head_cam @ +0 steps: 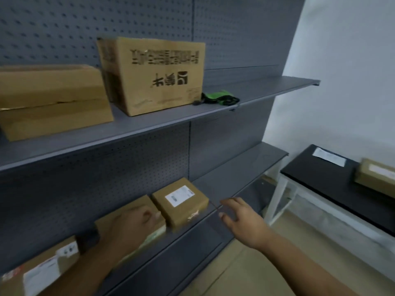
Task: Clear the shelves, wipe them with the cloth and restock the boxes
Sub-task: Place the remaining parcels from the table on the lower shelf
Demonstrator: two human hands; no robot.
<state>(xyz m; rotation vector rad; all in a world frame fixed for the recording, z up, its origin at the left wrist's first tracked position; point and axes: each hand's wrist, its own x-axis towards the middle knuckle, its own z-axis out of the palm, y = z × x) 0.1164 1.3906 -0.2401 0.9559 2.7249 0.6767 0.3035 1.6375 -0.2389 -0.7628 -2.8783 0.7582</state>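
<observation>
On the lower shelf (245,167) a small cardboard box with a white label (181,202) stands beside a flat cardboard box (136,205). My left hand (132,226) rests on top of the flat box, fingers curled at its right edge. My right hand (241,218) hovers open just right of the small box, apart from it. The upper shelf (267,90) carries a tall printed cardboard box (158,75), a wide flat box (53,99) to its left, and a green cloth (220,97) to its right.
Another labelled box (42,268) sits at the lower shelf's left end. To the right stands a black-topped table (327,180) on a white frame, holding a paper sheet (329,157) and a cardboard box (376,174). Grey pegboard backs the shelves.
</observation>
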